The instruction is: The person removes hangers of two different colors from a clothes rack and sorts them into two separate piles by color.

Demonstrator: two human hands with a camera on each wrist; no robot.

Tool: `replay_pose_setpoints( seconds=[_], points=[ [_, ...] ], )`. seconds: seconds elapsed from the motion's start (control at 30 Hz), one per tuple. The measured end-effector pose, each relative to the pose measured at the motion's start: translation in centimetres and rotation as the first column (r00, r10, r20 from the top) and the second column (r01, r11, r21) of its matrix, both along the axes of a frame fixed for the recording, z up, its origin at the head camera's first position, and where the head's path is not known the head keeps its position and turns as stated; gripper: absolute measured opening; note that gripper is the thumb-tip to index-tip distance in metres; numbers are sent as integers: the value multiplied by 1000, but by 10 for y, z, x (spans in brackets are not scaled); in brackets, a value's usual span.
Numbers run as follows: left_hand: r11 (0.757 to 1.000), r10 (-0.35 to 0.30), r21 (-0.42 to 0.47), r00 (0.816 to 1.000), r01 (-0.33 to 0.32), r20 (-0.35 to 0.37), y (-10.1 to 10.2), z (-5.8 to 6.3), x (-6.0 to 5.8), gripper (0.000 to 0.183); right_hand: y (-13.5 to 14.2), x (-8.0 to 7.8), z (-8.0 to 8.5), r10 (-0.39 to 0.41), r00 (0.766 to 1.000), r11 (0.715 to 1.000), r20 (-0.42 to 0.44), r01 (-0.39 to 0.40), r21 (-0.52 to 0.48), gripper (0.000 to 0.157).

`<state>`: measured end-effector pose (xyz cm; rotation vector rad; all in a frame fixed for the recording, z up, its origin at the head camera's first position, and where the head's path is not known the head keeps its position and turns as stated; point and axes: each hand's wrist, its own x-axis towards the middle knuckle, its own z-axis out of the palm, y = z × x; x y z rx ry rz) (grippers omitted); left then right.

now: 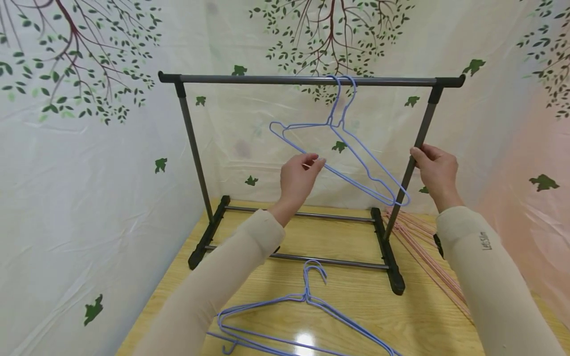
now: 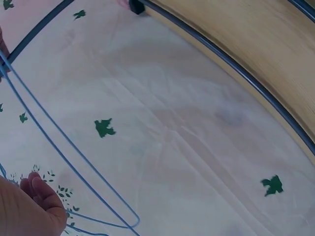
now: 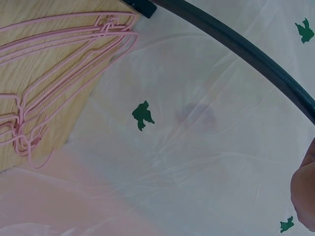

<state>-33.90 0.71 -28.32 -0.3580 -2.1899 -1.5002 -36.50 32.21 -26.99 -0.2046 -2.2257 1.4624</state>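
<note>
Two blue wire hangers (image 1: 356,148) hang by their hooks from the top bar of a dark clothes rack (image 1: 267,79), tilted down to the right. My left hand (image 1: 297,179) is in front of their lower wires, fingers loosely curled. In the left wrist view the hangers' lower wires (image 2: 74,152) run beside the left hand (image 2: 37,206), with a gap between. My right hand (image 1: 438,170) holds the rack's right post between thumb and fingers. In the right wrist view only part of the right hand (image 3: 304,189) shows, below the post (image 3: 246,54).
Several more blue hangers (image 1: 307,298) lie on the wooden table (image 1: 427,316) in front of the rack's base. Pink hangers (image 3: 64,34) lie in a pile right of the base. A patterned cloth (image 1: 111,198) surrounds the table at the back and sides.
</note>
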Motion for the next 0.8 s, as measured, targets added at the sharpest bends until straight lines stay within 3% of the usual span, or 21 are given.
replay_pose_setpoints(
  seconds=[0.13,0.27,0.53,0.8],
  points=[
    [996,62,63,998,-63,15,19,10,-2,29,0,0,0,5,1000,1000,-2,-5,10,61],
    [993,96,69,995,-99,35,35,16,-2,29,1,1,-1,8,1000,1000,3,-8,11,61],
    [988,129,71,987,-136,93,61,23,-1,31,2,3,-1,18,1000,1000,3,-18,6,61],
    [986,142,71,986,-149,86,74,23,-1,29,2,3,-1,25,1000,1000,1,-25,3,62]
  ],
)
